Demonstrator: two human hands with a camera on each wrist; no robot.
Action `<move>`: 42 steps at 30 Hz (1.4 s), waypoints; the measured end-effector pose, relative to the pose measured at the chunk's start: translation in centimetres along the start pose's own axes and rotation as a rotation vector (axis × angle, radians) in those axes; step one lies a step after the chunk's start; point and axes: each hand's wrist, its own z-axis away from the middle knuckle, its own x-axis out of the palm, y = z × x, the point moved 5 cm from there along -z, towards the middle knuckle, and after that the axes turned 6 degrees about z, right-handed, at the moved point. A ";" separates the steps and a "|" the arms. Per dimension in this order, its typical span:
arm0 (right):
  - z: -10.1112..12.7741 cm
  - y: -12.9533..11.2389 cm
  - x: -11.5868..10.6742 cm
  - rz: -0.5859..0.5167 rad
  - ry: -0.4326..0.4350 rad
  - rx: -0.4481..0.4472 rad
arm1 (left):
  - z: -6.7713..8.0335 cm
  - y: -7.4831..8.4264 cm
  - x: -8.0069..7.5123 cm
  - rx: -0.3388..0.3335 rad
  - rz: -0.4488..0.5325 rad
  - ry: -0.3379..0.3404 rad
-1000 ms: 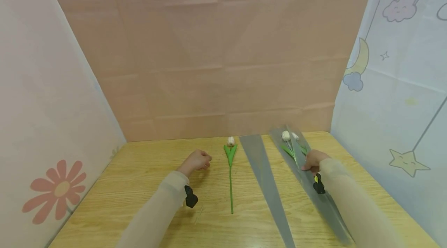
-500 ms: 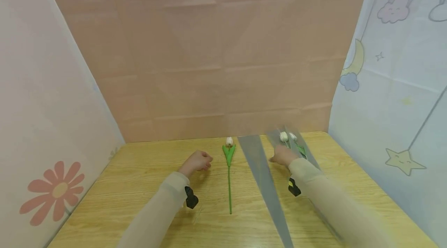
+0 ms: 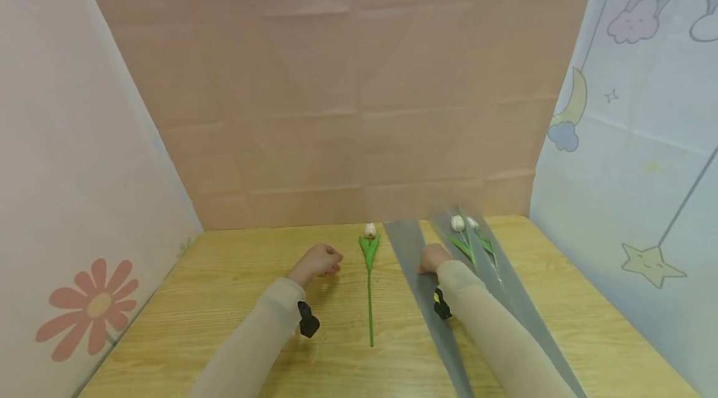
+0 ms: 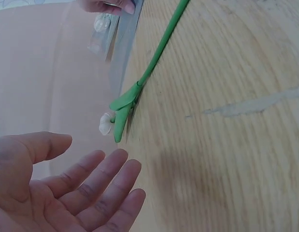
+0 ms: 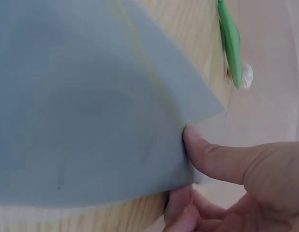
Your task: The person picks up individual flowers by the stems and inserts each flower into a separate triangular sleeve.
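Observation:
My left hand [image 3: 316,262] is held over the table with relaxed fingers and holds nothing; in the left wrist view its palm [image 4: 48,208] shows. Just right of it lies a single white tulip [image 3: 369,251] with green leaves and a long stem. My right hand [image 3: 435,257] is at the upper part of a long, tapered grey flower sleeve [image 3: 402,235]. In the right wrist view, the thumb [image 5: 212,157] and fingers pinch that sleeve's edge [image 5: 164,159]. A second sleeve [image 3: 533,311], holding white tulips [image 3: 458,223], lies to the right, partly behind my right forearm.
The wooden table [image 3: 224,298] ends at a pinkish-brown backdrop [image 3: 291,136]. White printed sheets flank it, with a red flower [image 3: 98,303] on the left and a star [image 3: 652,265] on the right.
My right hand has let go of the sleeve with the tulips, moved left and taken hold of the grey sleeve. The left hand has stayed in place.

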 end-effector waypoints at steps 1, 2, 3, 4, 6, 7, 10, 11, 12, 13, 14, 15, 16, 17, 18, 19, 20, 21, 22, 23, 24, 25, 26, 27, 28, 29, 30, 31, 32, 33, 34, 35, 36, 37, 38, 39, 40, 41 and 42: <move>0.0 0.1 0.0 -0.032 -0.011 0.006 | 0.0 0.0 0.0 0.002 0.000 0.003; 0.1 0.1 0.0 -0.067 -0.022 0.006 | 0.0 0.1 -0.1 0.005 0.003 0.003; 0.2 0.3 -0.1 -0.118 -0.030 0.009 | 0.0 0.3 -0.1 0.010 0.005 0.003; 0.2 0.4 -0.1 -0.168 -0.034 0.010 | 0.0 0.4 0.0 0.013 0.013 0.004; 0.3 0.6 -0.5 -0.231 -0.015 -0.009 | 0.0 0.7 0.1 0.023 0.030 -0.002; 0.2 0.6 -0.9 -0.271 -0.003 -0.015 | 0.0 0.9 0.3 0.031 0.040 -0.009; 0.4 0.0 -2.9 -0.374 0.050 -0.046 | -0.1 1.5 1.2 0.059 0.094 -0.053; 0.6 -0.4 -3.8 -0.396 0.073 -0.061 | -0.2 1.8 1.6 0.074 0.119 -0.080; 0.8 -1.0 -4.7 -0.420 0.086 -0.073 | -0.3 2.0 2.0 0.081 0.146 -0.109; 1.1 -1.6 -5.7 -0.448 0.094 -0.094 | -0.3 2.3 2.5 0.084 0.186 -0.142; 1.5 -2.3 -6.6 -0.460 0.105 -0.131 | -0.4 2.6 3.0 0.085 0.237 -0.179; 1.8 -3.1 -7.4 -0.481 0.104 -0.174 | -0.3 2.8 3.4 0.084 0.295 -0.212; 2.2 -3.9 -8.1 -0.504 0.103 -0.227 | -0.3 3.1 3.8 0.083 0.369 -0.245; 2.5 -4.6 -8.5 -0.531 0.093 -0.280 | -0.3 3.4 4.1 0.078 0.449 -0.268; 2.7 -5.3 -8.8 -0.566 0.070 -0.342 | -0.3 3.7 4.3 0.069 0.548 -0.275; 2.9 -6.0 -9.0 -0.605 0.039 -0.408 | -0.3 4.0 4.4 0.072 0.652 -0.266; 3.1 -6.6 -9.0 -0.639 0.006 -0.462 | -0.3 4.3 4.3 0.079 0.758 -0.236; 3.3 -7.1 -8.9 -0.675 -0.034 -0.513 | -0.3 4.6 4.1 0.090 0.862 -0.191; 3.4 -7.4 -8.7 -0.699 -0.071 -0.552 | -0.4 4.9 3.8 0.102 0.967 -0.134; 3.5 -7.7 -8.3 -0.722 -0.112 -0.587 | -0.4 5.1 3.3 0.120 1.055 -0.060; 3.5 -7.8 -7.9 -0.737 -0.148 -0.606 | -0.4 5.3 2.9 0.142 1.134 0.008; 3.6 -7.8 -7.4 -0.732 -0.175 -0.609 | -0.3 5.4 2.4 0.159 1.190 0.077; 3.5 -7.6 -6.8 -0.711 -0.193 -0.598 | -0.2 5.5 1.9 0.170 1.243 0.139; 3.5 -7.3 -6.2 -0.693 -0.220 -0.600 | -0.2 5.6 1.4 0.180 1.289 0.186; 3.5 -6.9 -5.6 -0.667 -0.243 -0.588 | -0.1 5.7 1.0 0.192 1.321 0.224; 3.4 -6.4 -5.0 -0.640 -0.263 -0.578 | -0.1 5.7 0.4 0.195 1.354 0.258; 3.4 -5.8 -4.5 -0.607 -0.279 -0.569 | 0.0 5.6 -0.1 0.192 1.381 0.290; 3.3 -5.2 -4.0 -0.579 -0.296 -0.565 | 0.0 5.4 -0.7 0.183 1.405 0.329; 3.2 -4.4 -3.7 -0.564 -0.313 -0.564 | 0.1 5.1 -1.3 0.181 1.416 0.364; 3.1 -3.6 -3.5 -0.564 -0.332 -0.564 | 0.2 4.7 -2.0 0.175 1.425 0.402; 2.9 -2.7 -3.4 -0.559 -0.339 -0.554 | 0.3 4.2 -2.7 0.159 1.421 0.450; 2.8 -1.7 -3.5 -0.550 -0.336 -0.552 | 0.5 3.7 -3.4 0.140 1.415 0.501; 2.7 -0.7 -3.7 -0.540 -0.325 -0.549 | 0.7 3.1 -4.0 0.125 1.399 0.546; 2.6 0.4 -4.0 -0.528 -0.307 -0.539 | 0.8 2.5 -4.5 0.107 1.381 0.584; 2.5 1.4 -4.4 -0.516 -0.287 -0.527 | 1.0 2.1 -5.0 0.099 1.354 0.612; 2.4 2.4 -4.8 -0.505 -0.261 -0.516 | 1.1 1.6 -5.4 0.089 1.340 0.636; 2.4 3.4 -5.2 -0.498 -0.235 -0.508 | 1.2 1.1 -5.7 0.080 1.321 0.649; 2.4 4.3 -5.6 -0.495 -0.203 -0.493 | 1.3 0.7 -5.9 0.078 1.314 0.653; 2.3 5.1 -6.0 -0.499 -0.169 -0.481 | 1.4 0.4 -6.0 0.072 1.304 0.652</move>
